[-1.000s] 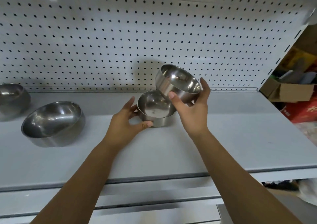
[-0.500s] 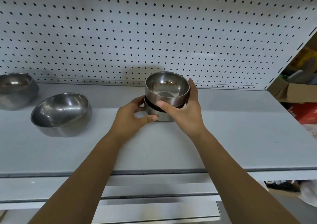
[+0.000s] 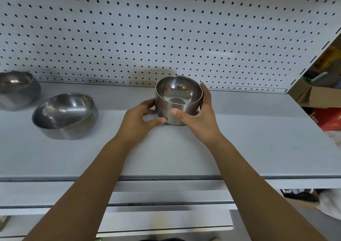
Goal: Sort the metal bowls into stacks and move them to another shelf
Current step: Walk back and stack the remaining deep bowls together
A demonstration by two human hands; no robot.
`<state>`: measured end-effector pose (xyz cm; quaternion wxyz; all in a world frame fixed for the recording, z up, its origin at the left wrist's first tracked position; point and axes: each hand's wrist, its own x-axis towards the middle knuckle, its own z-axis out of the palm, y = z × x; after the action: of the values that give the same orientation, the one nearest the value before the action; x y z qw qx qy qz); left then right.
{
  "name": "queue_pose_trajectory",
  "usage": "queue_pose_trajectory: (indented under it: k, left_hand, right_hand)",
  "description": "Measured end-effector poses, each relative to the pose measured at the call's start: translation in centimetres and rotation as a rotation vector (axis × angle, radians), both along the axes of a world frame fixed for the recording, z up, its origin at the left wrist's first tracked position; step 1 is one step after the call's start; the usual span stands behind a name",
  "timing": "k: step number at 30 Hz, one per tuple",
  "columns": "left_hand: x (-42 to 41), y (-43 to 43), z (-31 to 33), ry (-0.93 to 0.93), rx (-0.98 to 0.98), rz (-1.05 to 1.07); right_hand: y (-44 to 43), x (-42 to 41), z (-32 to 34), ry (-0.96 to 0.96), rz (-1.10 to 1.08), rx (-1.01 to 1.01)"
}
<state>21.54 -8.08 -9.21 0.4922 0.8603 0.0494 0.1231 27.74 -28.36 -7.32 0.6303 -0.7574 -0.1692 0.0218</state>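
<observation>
Two bare forearms reach forward from the bottom of the view, over the front edge of a pale grey shelf (image 3: 239,141). Both hands meet at the middle of the shelf around a stack of two small metal bowls. The left hand (image 3: 138,120) grips the lower small bowl (image 3: 175,121), thumb pressed against its near side and fingers curled round its left wall. The right hand (image 3: 202,120) grips the upper small bowl (image 3: 179,93), thumb on its front wall and fingers wrapped round its right side. The upper bowl sits nested in the lower one, open side up, with only a narrow band of the lower bowl showing beneath it; the lower bowl stands on the shelf. To the left, well apart from the stack, a large metal bowl (image 3: 64,115) stands on the same shelf, its rim tilted toward the viewer. Farther back, at the left edge, another metal bowl (image 3: 16,89) is partly cut off by the frame. Behind everything rises a white pegboard (image 3: 166,28) dotted with dark holes. Past the shelf's right end are an open cardboard box (image 3: 313,96) and, below it, a red box (image 3: 330,118).
</observation>
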Motion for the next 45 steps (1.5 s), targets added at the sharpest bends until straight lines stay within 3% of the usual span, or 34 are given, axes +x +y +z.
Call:
queue_pose_trajectory:
  k: [4, 10, 14, 17, 24, 36, 40, 45]
  left_hand:
    - [-1.8, -0.6, 0.3, 0.02, 0.015, 0.082]
    - [-7.7, -1.0, 1.1, -0.231, -0.042, 0.53]
    - [-10.4, 0.9, 1.1, -0.36, 0.113, 0.796]
    - [-12.0, 2.2, 0.7, -0.349, 0.149, 0.902]
    - [-13.2, 6.0, 1.1, -0.092, -0.015, 0.853]
    - [-13.6, 7.5, 0.8, -0.209, -0.058, 0.873]
    - [-13.9, 6.4, 1.8, -0.397, -0.127, 0.892]
    - [-13.3, 5.2, 5.3, -0.558, -0.204, 0.699]
  right_hand:
    - [0.0, -0.2, -0.5, 0.031, 0.04, -0.008]
    - [1.3, -0.7, -0.5, 0.016, -0.011, -0.017]
    - [3.4, -2.2, -0.6, 0.035, 0.031, -0.001]
    - [5.2, -3.6, -0.5, 0.05, 0.088, -0.01]
    - [7.2, -5.5, -1.1, 0.033, 0.178, -0.038]
    - [6.7, -5.5, -1.3, 0.022, 0.212, -0.019]
    - [6.6, -5.6, -1.2, 0.03, 0.218, -0.007]
    - [6.4, -5.5, -1.1, 0.075, 0.247, 0.005]
